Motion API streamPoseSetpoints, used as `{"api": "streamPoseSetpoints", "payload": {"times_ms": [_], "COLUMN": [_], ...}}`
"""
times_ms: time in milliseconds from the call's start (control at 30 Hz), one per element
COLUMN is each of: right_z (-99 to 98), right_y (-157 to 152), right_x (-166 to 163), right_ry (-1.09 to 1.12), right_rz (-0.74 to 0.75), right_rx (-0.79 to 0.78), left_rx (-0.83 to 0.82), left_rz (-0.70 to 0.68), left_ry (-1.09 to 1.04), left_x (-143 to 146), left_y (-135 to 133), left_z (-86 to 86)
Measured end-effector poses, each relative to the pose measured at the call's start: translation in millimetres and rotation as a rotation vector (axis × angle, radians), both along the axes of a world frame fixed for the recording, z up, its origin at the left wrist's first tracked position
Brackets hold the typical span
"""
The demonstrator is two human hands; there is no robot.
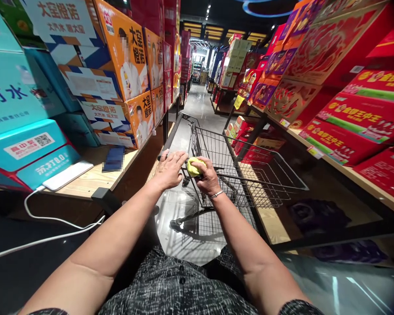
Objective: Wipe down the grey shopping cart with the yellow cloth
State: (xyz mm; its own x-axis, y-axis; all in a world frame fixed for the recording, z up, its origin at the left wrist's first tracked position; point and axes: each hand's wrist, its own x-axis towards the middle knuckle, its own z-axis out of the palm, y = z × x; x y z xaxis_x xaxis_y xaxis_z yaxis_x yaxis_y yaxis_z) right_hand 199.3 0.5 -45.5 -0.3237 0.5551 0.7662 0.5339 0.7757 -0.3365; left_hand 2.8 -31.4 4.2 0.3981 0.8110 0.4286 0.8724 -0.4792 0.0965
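At one cart (265, 182), the right hand (209, 177) holds one yellow cloth (194, 166).

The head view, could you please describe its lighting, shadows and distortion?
Head view: glare on the floor, a grid-like shadow beneath the shopping cart; wide-angle distortion tilts the outer boxes; yellow cloth in the right hand brightly lit.

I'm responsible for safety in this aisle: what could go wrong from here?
The cable hangs off the left shelf; a snag might pull down the white device it is plugged into.
The cart appears close to the lower right shelf, so turning it could cause a bump.
The cloth in the right hand might catch on the cart's wires.
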Motion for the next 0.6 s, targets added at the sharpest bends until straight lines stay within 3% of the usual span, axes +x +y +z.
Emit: {"api": "streamPoseSetpoints", "payload": {"times_ms": [167, 300, 367, 433, 500, 600], "right_z": [-24.8, -27.0, -23.5, -18.9, -14.2, -6.2], "right_y": [9, 14, 15, 14, 11, 10], "right_x": [76, 135, 149, 145, 119, 57], "right_ry": [-0.043, -0.032, -0.03, -0.017, 0.004, 0.006], "right_rz": [-0.038, -0.212, -0.308, -0.42, -0.479, -0.309], "right_rx": [-0.165, -0.282, -0.337, -0.389, -0.427, -0.44], "left_rx": [0.019, 0.04, 0.034, 0.017, 0.014, 0.031], "left_rz": [0.007, 0.121, 0.165, 0.162, 0.144, 0.115], "left_ry": [0.068, 0.054, 0.051, 0.069, 0.093, 0.131], "left_x": [-15, -16, -15, -13, -8, 0], "left_y": [12, 13, 13, 14, 15, 17], "left_z": [-2.9, 1.5, 3.5, 5.2, 7.5, 12.9]}}
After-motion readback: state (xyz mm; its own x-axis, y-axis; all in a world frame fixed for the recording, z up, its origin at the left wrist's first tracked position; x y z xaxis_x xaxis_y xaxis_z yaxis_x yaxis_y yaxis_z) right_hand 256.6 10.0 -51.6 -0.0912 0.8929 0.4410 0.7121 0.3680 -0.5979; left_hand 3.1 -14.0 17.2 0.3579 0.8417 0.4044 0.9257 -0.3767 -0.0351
